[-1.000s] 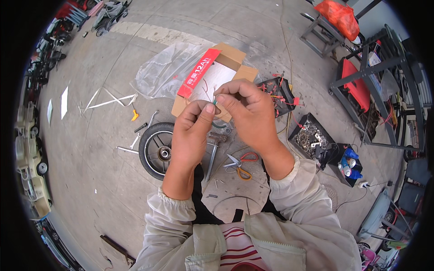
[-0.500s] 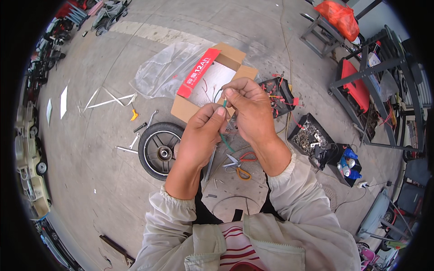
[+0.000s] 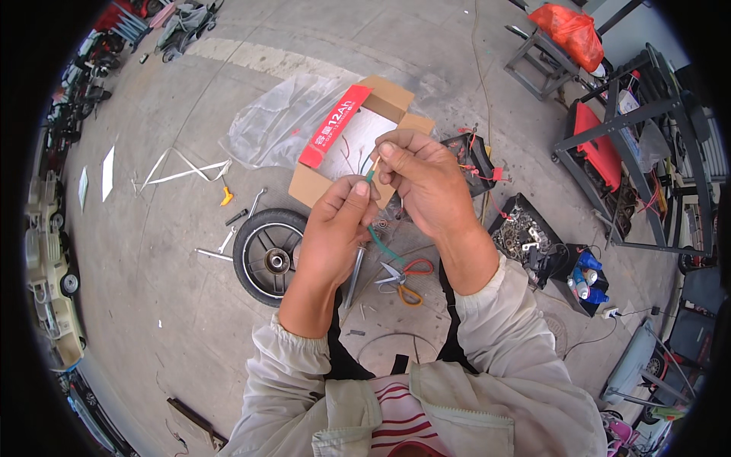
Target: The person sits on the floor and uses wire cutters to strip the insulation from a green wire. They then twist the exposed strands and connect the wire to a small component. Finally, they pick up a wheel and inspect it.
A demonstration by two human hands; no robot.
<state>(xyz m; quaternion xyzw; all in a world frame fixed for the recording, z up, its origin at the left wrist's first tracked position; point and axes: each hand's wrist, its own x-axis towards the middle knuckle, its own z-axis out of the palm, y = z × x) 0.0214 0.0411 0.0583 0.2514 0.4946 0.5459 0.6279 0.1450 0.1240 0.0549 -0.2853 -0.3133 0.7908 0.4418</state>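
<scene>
My left hand (image 3: 343,217) pinches a green cable (image 3: 386,247) between thumb and forefinger; its tail hangs below the hand toward the floor. Just right of it, the thumb and forefinger of my right hand (image 3: 430,183) are pressed together at the cable's upper end, where a thin pale, yellowish strand shows. Whether that strand is bare wire or insulation is too small to tell. Behind both hands stands an open cardboard box (image 3: 306,185) with a red label and white lining, several thin wires rising in it. Scissors (image 3: 403,283) with orange and red handles lie open on the floor below.
A spoked wheel with a tyre (image 3: 242,257) lies at left, near wrenches (image 3: 228,239) and a yellow-handled tool (image 3: 227,197). Clear plastic (image 3: 263,126) lies behind the box. To the right are a black tray of metal parts (image 3: 525,238), a bin of spray cans (image 3: 585,282) and a metal rack (image 3: 617,145).
My right hand has shifted slightly right and down, and a pale strand now shows at its fingertips. My left hand has tilted a little left, still pinching the green cable.
</scene>
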